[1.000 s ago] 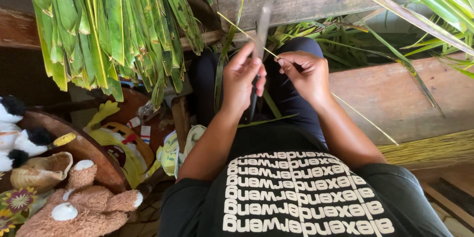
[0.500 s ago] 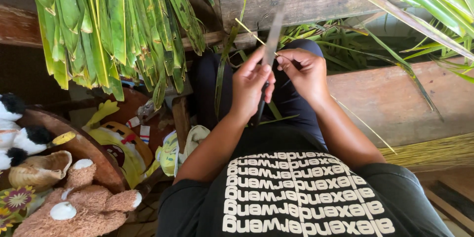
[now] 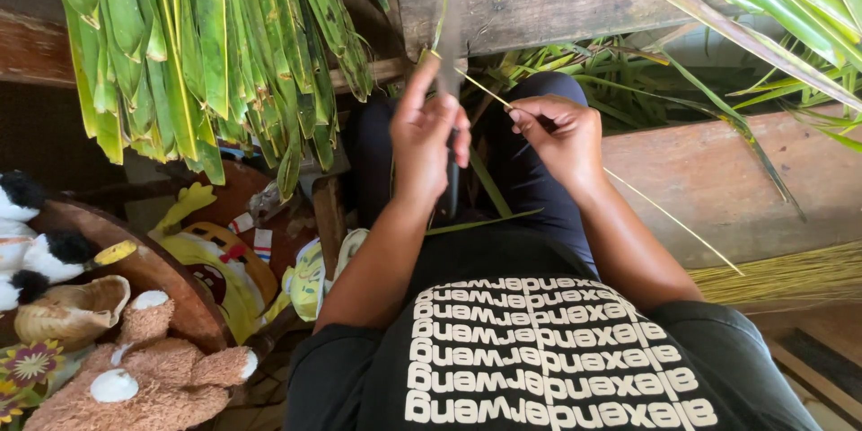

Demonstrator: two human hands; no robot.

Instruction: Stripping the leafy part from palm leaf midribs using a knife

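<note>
— While the left hand [image 3: 426, 139] stays curled tight round a knife [image 3: 449, 45], blade blurred toward twelve o'clock, where's the leaf midrib [image 3: 480, 90]?
— Pinched in the right hand [image 3: 558, 139], fingertips closed, at three o'clock of the blade. Hanging palm leaves [image 3: 206, 45] sit at ten.

Left hand [image 3: 426, 139] fisted; right hand [image 3: 561, 139] pinching.

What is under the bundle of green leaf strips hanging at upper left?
Under the hanging leaf strips lie a yellow soft toy and a round wooden tray. The leaf tips cover the tray's far rim and whatever sits behind it in the dark gap.
</note>
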